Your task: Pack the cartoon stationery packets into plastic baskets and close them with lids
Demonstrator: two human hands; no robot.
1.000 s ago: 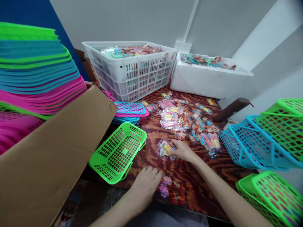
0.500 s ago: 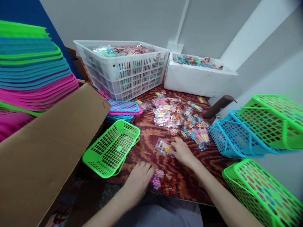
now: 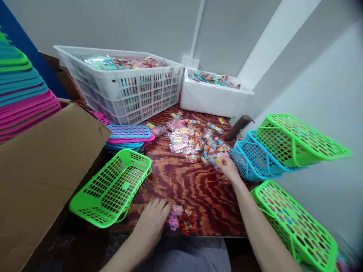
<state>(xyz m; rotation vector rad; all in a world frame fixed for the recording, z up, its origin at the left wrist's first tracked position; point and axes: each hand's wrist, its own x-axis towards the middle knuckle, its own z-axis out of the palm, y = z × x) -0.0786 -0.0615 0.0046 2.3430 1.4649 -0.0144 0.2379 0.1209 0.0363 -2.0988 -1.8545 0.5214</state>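
a: where is the left hand (image 3: pixel 153 217)?

b: palm down at the near edge of the wooden table (image 3: pixel 181 177), fingers loose and unclenched; the tips are just beside a small cluster of pink-and-red packets (image 3: pixel 188 225).

a: and the right hand (image 3: pixel 229 169)?

b: stretched out to the right end of the packet heap (image 3: pixel 181 141); its fingertips touch packets there, though whether they pinch one i cannot tell.

a: so the heap lies where?

b: around the middle of the table, spread flat; behind it stand a white crate (image 3: pixel 107 92) and a white foam box (image 3: pixel 210 100), both with more packets inside.

a: what else is near?

b: a green basket (image 3: pixel 125 186), mouth up, to the left of the left hand; a cardboard box (image 3: pixel 42 177) beyond it; blue baskets (image 3: pixel 262 158) just beside the right hand.
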